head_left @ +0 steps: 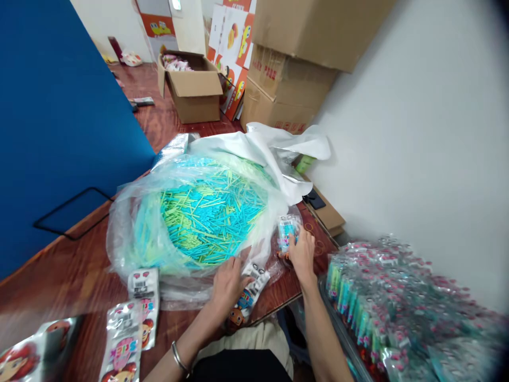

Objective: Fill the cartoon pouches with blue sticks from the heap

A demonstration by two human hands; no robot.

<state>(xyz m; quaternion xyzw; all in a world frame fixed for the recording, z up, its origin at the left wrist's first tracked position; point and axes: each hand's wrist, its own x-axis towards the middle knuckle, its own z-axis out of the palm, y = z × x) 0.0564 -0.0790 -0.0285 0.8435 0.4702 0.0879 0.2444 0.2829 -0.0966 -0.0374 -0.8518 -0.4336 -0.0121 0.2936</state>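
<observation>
My left hand is at the front edge of a clear plastic bag heaped with thin blue and green sticks. Its fingers are curled, and the thumb lies over a silver printed packet, which tilts toward my lap. To the right of the bag, my right hand grips the edge of another printed packet with blue showing in its window. Parts of both packets are covered by my fingers. More flat printed packets lie on the table at the left.
A bin full of filled packets stands at the right by the wall. Behind the bag are an open carton and stacked cardboard boxes. A blue panel and a black wire frame are at left.
</observation>
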